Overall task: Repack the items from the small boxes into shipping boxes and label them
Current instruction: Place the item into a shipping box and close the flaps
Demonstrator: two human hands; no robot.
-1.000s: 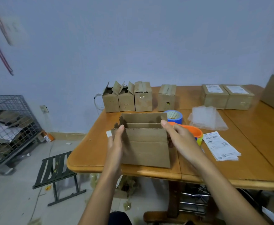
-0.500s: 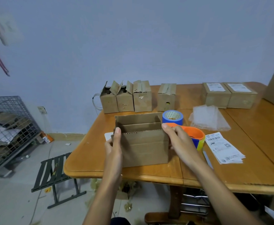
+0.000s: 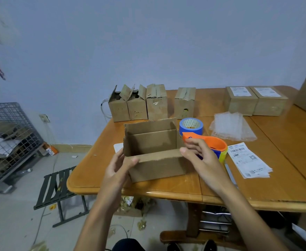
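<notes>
Both thumbs have come onto the near wall of the open shipping box (image 3: 157, 168) since half a second ago, when the hands lay flat against its sides. My feed now looks down past its rim to the inside walls.

Largest in my view is the wooden table (image 3: 166, 189), running from centre to the right edge. A wire cage (image 3: 9, 138) stands on the floor at far left, with a dark folding stool (image 3: 58, 187) between it and the table.

The open shipping box sits upright near the table's front edge, flaps raised, held between the two hands. My operator's left hand (image 3: 117, 171) grips the near left corner, the thumb lying on the front wall and the fingers curled behind the left side. The right hand (image 3: 203, 160) pinches the near right corner, its thumb tip on the top edge and its fingers bent along the right wall.

Four small boxes (image 3: 137, 105) line the back edge, three touching and one apart to the right. Two labelled boxes (image 3: 242, 102) sit side by side further right. Bubble wrap (image 3: 231, 127) lies in front of them, and a stack of shipping labels (image 3: 248, 160) lies nearer me. An orange tape dispenser (image 3: 215, 144) rests just beyond the right hand's fingers, with a blue tape roll (image 3: 191, 126) just behind it, beside the box's far right corner.
</notes>
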